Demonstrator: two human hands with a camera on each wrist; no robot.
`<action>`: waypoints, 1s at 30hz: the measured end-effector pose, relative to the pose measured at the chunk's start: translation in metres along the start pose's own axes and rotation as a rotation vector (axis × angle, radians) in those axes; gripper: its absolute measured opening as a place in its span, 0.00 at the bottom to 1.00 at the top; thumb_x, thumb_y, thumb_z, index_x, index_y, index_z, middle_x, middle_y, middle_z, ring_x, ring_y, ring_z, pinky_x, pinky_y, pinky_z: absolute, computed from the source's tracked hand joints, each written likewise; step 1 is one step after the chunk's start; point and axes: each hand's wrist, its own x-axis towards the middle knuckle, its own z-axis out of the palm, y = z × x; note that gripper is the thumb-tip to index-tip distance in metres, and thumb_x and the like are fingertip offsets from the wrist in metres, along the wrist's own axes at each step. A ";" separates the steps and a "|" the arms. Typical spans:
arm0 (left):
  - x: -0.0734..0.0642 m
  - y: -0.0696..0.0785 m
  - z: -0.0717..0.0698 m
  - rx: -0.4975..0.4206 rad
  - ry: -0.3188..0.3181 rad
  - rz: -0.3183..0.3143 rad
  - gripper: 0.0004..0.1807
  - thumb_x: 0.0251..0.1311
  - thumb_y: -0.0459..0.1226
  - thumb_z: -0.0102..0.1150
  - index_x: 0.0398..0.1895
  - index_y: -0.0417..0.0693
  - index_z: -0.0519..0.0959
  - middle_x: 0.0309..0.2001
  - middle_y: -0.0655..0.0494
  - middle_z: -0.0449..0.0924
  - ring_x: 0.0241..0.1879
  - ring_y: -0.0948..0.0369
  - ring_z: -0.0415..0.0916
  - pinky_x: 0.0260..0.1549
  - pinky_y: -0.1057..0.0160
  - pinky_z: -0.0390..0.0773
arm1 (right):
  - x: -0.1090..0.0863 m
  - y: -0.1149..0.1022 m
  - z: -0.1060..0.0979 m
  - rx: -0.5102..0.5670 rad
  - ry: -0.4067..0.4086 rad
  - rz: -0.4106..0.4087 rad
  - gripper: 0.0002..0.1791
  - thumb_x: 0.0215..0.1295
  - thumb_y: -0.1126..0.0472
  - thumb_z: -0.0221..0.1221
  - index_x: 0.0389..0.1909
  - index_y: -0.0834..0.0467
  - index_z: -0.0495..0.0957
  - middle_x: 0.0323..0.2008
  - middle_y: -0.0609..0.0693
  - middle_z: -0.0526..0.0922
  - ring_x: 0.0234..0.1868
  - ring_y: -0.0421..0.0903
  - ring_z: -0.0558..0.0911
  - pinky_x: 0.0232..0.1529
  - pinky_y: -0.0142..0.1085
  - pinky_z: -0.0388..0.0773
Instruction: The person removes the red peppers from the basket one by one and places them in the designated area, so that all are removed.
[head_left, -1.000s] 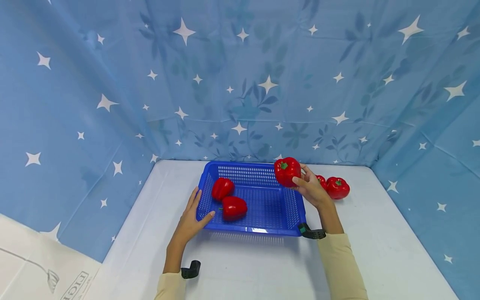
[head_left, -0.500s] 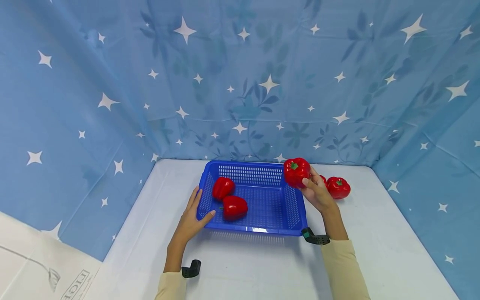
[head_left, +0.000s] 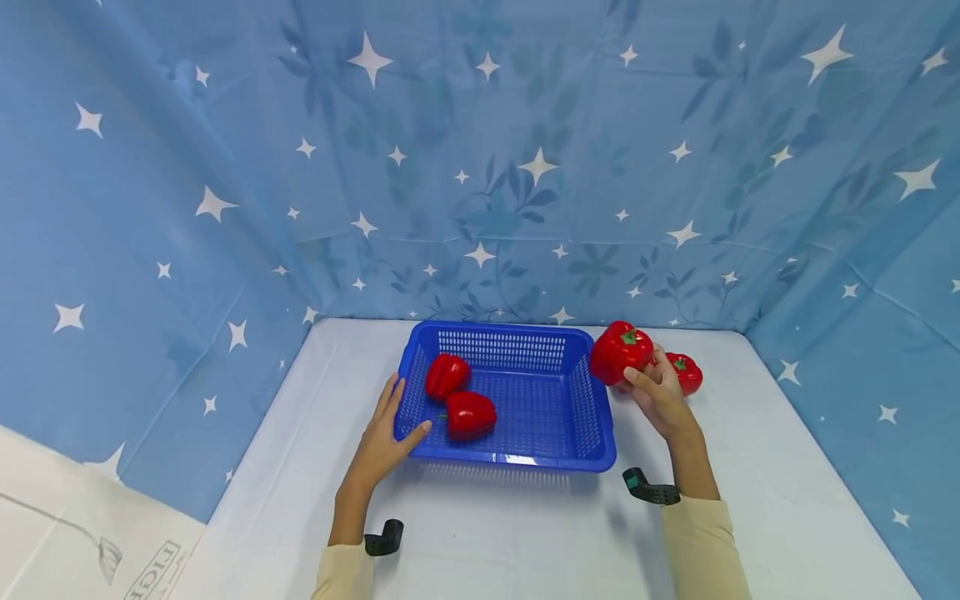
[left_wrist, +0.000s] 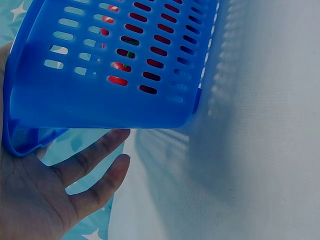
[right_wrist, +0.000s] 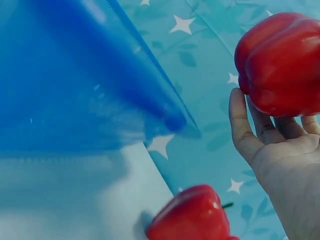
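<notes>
My right hand [head_left: 660, 396] grips a red bell pepper [head_left: 622, 353] between fingers and thumb, raised beside the basket's right rim. In the right wrist view this bell pepper [right_wrist: 280, 65] rests above the fingers. My left hand [head_left: 381, 440] lies against the front left corner of a blue plastic basket [head_left: 517, 459], its fingers extended along the side and the thumb spread over the rim. Seen from the left wrist, two straight fingers [left_wrist: 102, 192] reach below the basket's slotted wall [left_wrist: 100, 105]. Inside, on the left, are two red bell peppers, one farther back [head_left: 447, 377] and one nearer [head_left: 470, 415].
Another red bell pepper [head_left: 686, 374] lies on the white table [head_left: 487, 533] right of the basket, partly behind my right hand. A blue star-patterned curtain [head_left: 480, 192] encloses the table's back and sides. A black band with a camera [head_left: 651, 487] sits on the right wrist.
My right hand has carried its bell pepper rightward, from above the basket's right part to just beyond the right rim. The left hand and the basket have stayed in place.
</notes>
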 end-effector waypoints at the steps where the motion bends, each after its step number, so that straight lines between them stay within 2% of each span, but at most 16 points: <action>1: 0.000 0.000 0.000 0.001 0.001 0.004 0.53 0.57 0.60 0.59 0.79 0.54 0.45 0.80 0.55 0.38 0.76 0.41 0.47 0.62 0.32 0.61 | -0.002 0.000 -0.002 -0.025 0.013 -0.005 0.32 0.68 0.72 0.51 0.67 0.46 0.52 0.64 0.43 0.64 0.64 0.41 0.67 0.54 0.31 0.80; 4: 0.001 0.000 0.000 0.005 0.004 0.007 0.53 0.57 0.60 0.59 0.79 0.54 0.45 0.80 0.55 0.38 0.76 0.41 0.47 0.62 0.32 0.61 | -0.008 -0.001 -0.007 -0.089 0.048 -0.011 0.36 0.67 0.71 0.54 0.70 0.45 0.51 0.65 0.42 0.62 0.64 0.39 0.66 0.53 0.29 0.80; 8: 0.000 0.000 0.000 0.003 0.000 0.007 0.53 0.57 0.60 0.59 0.79 0.54 0.45 0.80 0.56 0.37 0.76 0.42 0.46 0.63 0.33 0.60 | -0.017 -0.001 -0.015 -0.194 0.097 -0.015 0.43 0.66 0.68 0.57 0.76 0.46 0.47 0.69 0.47 0.57 0.63 0.38 0.65 0.52 0.26 0.79; 12: 0.000 0.000 0.001 -0.001 -0.009 0.006 0.53 0.57 0.60 0.59 0.79 0.54 0.45 0.80 0.56 0.37 0.77 0.42 0.46 0.63 0.33 0.60 | -0.026 0.002 -0.025 -0.296 0.148 -0.016 0.45 0.64 0.67 0.60 0.76 0.47 0.47 0.71 0.50 0.56 0.64 0.37 0.64 0.49 0.23 0.79; 15: 0.000 0.000 0.001 -0.004 -0.012 0.004 0.53 0.57 0.60 0.59 0.79 0.54 0.44 0.80 0.56 0.36 0.77 0.42 0.46 0.63 0.33 0.60 | -0.030 0.007 -0.032 -0.358 0.201 0.007 0.46 0.63 0.66 0.63 0.76 0.47 0.47 0.71 0.53 0.55 0.67 0.44 0.62 0.48 0.20 0.78; 18: 0.000 0.001 -0.001 -0.006 -0.010 0.000 0.53 0.57 0.59 0.59 0.79 0.55 0.44 0.80 0.56 0.36 0.76 0.41 0.46 0.63 0.32 0.60 | -0.031 0.014 -0.037 -0.425 0.262 0.072 0.49 0.63 0.62 0.64 0.77 0.46 0.43 0.75 0.56 0.51 0.73 0.53 0.57 0.49 0.19 0.77; 21: 0.000 0.002 -0.003 -0.003 -0.009 -0.007 0.52 0.57 0.59 0.59 0.79 0.56 0.44 0.80 0.58 0.36 0.77 0.42 0.45 0.63 0.32 0.60 | -0.031 0.021 -0.040 -0.497 0.323 0.150 0.52 0.63 0.56 0.65 0.78 0.45 0.39 0.77 0.57 0.45 0.76 0.61 0.51 0.60 0.32 0.75; 25: 0.002 0.002 -0.003 0.004 -0.016 -0.005 0.52 0.58 0.59 0.59 0.79 0.56 0.44 0.80 0.58 0.35 0.77 0.42 0.45 0.63 0.33 0.61 | -0.031 0.033 -0.046 -0.556 0.388 0.218 0.55 0.60 0.52 0.67 0.78 0.47 0.38 0.78 0.58 0.42 0.78 0.62 0.46 0.70 0.54 0.61; 27: 0.002 0.002 -0.002 0.003 -0.018 -0.005 0.52 0.58 0.59 0.59 0.79 0.55 0.44 0.80 0.58 0.35 0.77 0.42 0.45 0.63 0.33 0.61 | -0.031 0.041 -0.050 -0.563 0.406 0.241 0.57 0.59 0.53 0.68 0.78 0.49 0.37 0.78 0.59 0.41 0.78 0.62 0.45 0.71 0.59 0.58; 30: 0.000 0.002 -0.001 -0.003 -0.019 -0.009 0.52 0.58 0.58 0.59 0.79 0.54 0.45 0.80 0.57 0.36 0.77 0.41 0.46 0.63 0.32 0.61 | -0.031 0.051 -0.054 -0.592 0.424 0.278 0.58 0.58 0.54 0.69 0.78 0.51 0.37 0.78 0.60 0.42 0.78 0.62 0.45 0.72 0.61 0.56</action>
